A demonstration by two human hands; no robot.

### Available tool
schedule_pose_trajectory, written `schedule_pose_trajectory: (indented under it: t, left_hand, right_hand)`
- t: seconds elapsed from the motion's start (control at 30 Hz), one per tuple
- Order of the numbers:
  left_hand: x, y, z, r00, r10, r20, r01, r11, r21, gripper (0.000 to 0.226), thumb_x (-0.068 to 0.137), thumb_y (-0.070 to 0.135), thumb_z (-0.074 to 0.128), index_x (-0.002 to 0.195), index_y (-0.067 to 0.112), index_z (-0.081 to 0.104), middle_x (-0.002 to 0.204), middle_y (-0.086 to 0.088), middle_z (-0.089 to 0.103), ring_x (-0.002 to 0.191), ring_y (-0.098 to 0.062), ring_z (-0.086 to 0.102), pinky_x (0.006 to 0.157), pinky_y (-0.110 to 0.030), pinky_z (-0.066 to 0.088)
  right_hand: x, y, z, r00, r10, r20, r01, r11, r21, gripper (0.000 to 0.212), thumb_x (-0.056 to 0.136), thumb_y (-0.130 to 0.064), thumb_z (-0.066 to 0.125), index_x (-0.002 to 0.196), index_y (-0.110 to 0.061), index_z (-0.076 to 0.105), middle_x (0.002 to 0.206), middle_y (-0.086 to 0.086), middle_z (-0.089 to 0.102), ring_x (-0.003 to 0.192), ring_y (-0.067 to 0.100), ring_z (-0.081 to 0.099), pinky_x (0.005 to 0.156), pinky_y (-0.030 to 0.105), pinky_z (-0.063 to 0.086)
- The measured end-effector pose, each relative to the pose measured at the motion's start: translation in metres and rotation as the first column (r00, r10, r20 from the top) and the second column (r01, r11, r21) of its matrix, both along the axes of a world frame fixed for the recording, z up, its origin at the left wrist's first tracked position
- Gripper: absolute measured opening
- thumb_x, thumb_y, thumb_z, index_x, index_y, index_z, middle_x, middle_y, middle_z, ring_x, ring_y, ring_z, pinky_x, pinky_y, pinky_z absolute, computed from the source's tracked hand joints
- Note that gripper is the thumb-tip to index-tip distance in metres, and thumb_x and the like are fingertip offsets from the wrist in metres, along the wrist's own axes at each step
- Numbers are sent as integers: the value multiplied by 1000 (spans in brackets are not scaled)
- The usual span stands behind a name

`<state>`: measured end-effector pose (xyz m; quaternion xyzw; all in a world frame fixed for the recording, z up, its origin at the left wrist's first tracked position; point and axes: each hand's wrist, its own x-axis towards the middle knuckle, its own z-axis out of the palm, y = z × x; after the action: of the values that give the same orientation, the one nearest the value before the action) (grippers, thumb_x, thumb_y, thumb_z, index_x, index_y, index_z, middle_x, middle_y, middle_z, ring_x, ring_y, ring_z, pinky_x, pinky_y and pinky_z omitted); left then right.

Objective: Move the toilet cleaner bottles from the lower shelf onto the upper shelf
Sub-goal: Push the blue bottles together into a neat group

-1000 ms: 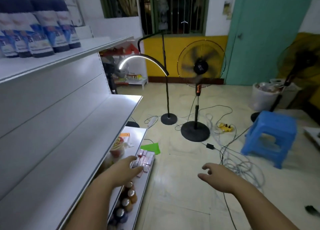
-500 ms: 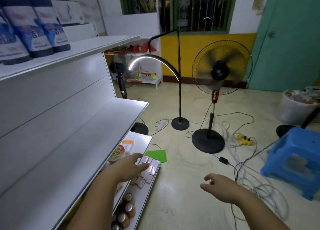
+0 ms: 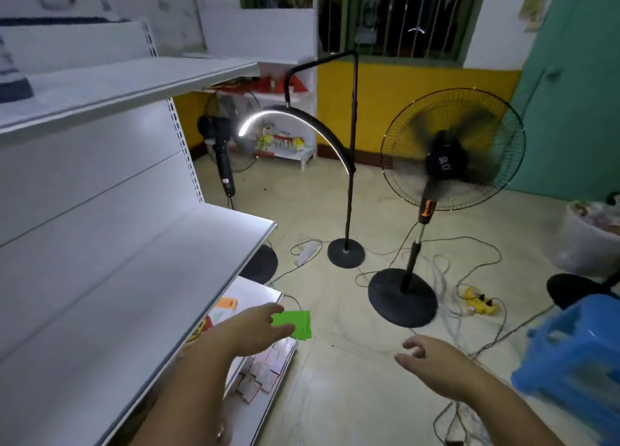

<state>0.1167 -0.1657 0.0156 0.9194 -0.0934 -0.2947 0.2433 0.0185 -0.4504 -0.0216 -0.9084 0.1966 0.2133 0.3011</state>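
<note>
1. At far left, one toilet cleaner bottle [image 3: 11,79] stands on the upper shelf [image 3: 141,79]. The frame edge cuts it off, so only its dark base and part of a white-and-blue label show, and the print is unreadable.
2. Three shelf levels counted: the upper shelf, the lower shelf [image 3: 141,278] beneath it, and the bottom shelf [image 3: 258,294] near the floor.
3. The bottom shelf carries small pinkish packets [image 3: 265,375], too blurred to count. An orange-and-white pack [image 3: 223,306] behind them is partly hidden by the lower shelf's edge.
4. The left hand [image 3: 248,328] hovers above the front of the bottom shelf with fingers extended; grip released, holding nothing.
5. One green sheet [image 3: 298,323] lies on the floor just beside the bottom shelf, partly covered by the left fingers.
6. Two fans counted: a rear fan [image 3: 219,137], partly hidden behind the shelving, and a floor fan [image 3: 449,157] with blurred blades. One arc lamp [image 3: 349,177] stands between them.
7. The right hand [image 3: 432,361] hangs over the floor with fingers loosely curled; grip released, holding nothing.
8. Rightmost: one yellow power strip [image 3: 479,303] among cables, one white bucket [image 3: 587,244] and one blue stool [image 3: 577,351]. The bucket and stool are both cut off, and the stool is blurred.
</note>
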Motion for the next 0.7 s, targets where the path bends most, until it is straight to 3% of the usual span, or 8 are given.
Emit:
schedule_pose_trajectory:
  t: [0.13,0.23,0.37,0.47,0.57,0.7]
  left_hand:
    - [26,-3,15,974,188,125,-189,982,-4,58,89,50,52,140,27,38,142,-3,47,123,-17,50,97,-25,39]
    - [31,-4,33,942,302,146,-291,952,-92,53,88,49,54,136,31,43,138,0,51,120,-16,52,98,-30,44]
    - [15,16,47,816,530,229,-521,847,-105,51,89,47,54,135,30,44,134,1,54,115,-17,55,99,-33,45]
    - [-11,43,48,795,578,182,-593,804,40,54,91,48,51,140,27,40,139,0,50,121,-16,51,98,-25,38]
    - [-26,69,49,739,647,189,-667,743,61,57,90,51,49,140,27,38,141,-1,48,124,-17,49,98,-26,36]
    - [-26,97,56,720,676,156,-686,727,15,58,90,53,47,141,29,35,144,0,44,126,-16,46,100,-30,37]
  right_hand:
    - [65,-16,5,988,156,4,-156,987,29,51,86,-50,55,129,-24,51,122,-1,59,103,13,57,89,27,46]
    - [118,-19,20,966,231,112,-239,969,56,45,88,-47,55,126,-22,53,118,1,59,106,16,56,90,27,45]
    - [172,18,22,897,373,238,-401,912,83,41,88,-42,57,122,-20,56,105,2,64,94,17,59,82,27,43]
    - [182,63,22,798,568,199,-595,796,111,39,89,-43,56,121,-21,56,103,-1,64,85,14,59,74,24,44]
    - [190,100,26,725,663,185,-687,716,124,39,87,-44,56,120,-24,56,103,-3,64,79,9,59,63,16,42]
    - [201,141,40,657,731,187,-751,655,78,37,85,-48,55,116,-29,56,99,-12,64,88,7,60,76,19,43]
